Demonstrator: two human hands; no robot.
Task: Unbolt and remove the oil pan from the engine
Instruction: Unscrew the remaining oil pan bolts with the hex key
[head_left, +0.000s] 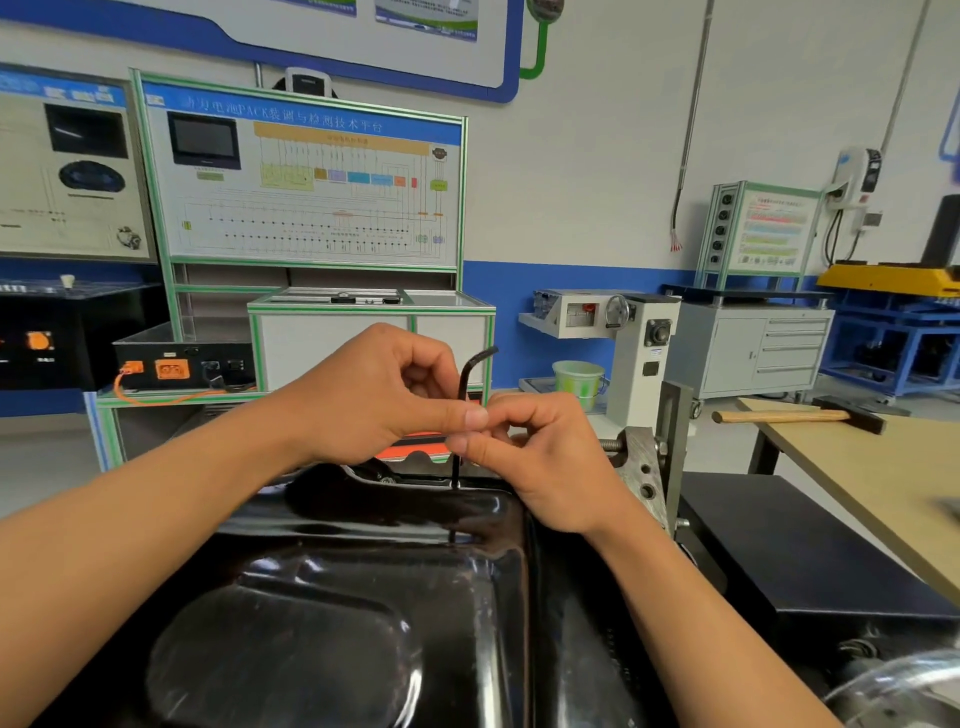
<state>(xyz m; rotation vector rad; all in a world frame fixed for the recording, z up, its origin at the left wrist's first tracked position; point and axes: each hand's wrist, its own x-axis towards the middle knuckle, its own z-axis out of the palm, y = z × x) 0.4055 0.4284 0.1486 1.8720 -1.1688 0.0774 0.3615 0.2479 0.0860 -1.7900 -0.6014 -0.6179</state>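
The glossy black oil pan (322, 613) fills the lower middle of the head view, bottom side up. A black L-shaped hex key (464, 384) stands upright with its lower end at the pan's far rim; its short arm points right at the top. My left hand (384, 400) pinches the key's shaft between thumb and fingers. My right hand (530, 457) pinches the shaft just below, thumb against it. The bolt under the key's tip is hidden by my fingers.
A grey engine stand bracket (644, 467) with a threaded rod rises right of the pan. A wooden table (857, 467) at the right carries a hammer (800, 415). A black block (789, 551) sits beside the pan. Training panels and cabinets stand behind.
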